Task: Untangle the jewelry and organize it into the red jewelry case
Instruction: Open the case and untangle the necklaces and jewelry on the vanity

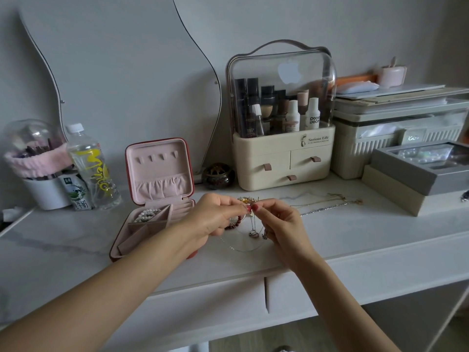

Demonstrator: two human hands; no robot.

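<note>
- White marble-look worktop (pixel 330 240) stands against a grey wall, and on it the red jewelry case (pixel 154 199) lies open at the left, with a pearl bracelet (pixel 146 214) already in one back compartment.
- Both hands are raised just above the worktop, close together: the left hand (pixel 215 218) and the right hand (pixel 281 222) each pinch, with thumb and forefinger, the top of the tangled jewelry (pixel 250 219).
- Below the two grips the tangle hangs down: a dark red bead bracelet (pixel 234 223), thin chains and small pendants (pixel 253 233) that reach the worktop.
- To do this step well, I think it is better to pull slowly, loosen the knot before drawing any chain through, and never tug a thin chain.
- Two more necklaces (pixel 327 204) lie straight at the right, apart from the hands.
- The case is just beside the left hand, so a freed piece has a short way to go.
</note>
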